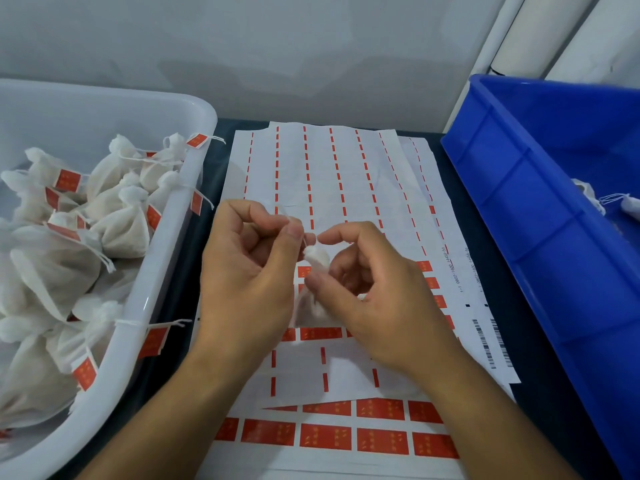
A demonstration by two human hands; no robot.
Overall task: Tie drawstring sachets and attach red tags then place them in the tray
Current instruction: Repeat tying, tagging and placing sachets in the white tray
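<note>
A small white drawstring sachet (316, 259) hangs between my hands over the sticker sheets. My left hand (247, 271) pinches its thin white drawstring (304, 241) just above the gathered neck. My right hand (377, 292) holds the sachet's body with thumb and curled fingers, so most of the bag is hidden. Sheets of red tags (325, 436) lie beneath my hands, with full rows near the front edge. The white tray (162, 258) on the left holds several tied sachets with red tags (67, 179) on their strings.
A blue plastic bin (540, 216) stands at the right, with a white sachet (588, 195) showing inside. The sticker sheets' backing paper (346, 168) with red dashed leftovers covers the dark table (464, 188) between tray and bin. A grey wall rises behind.
</note>
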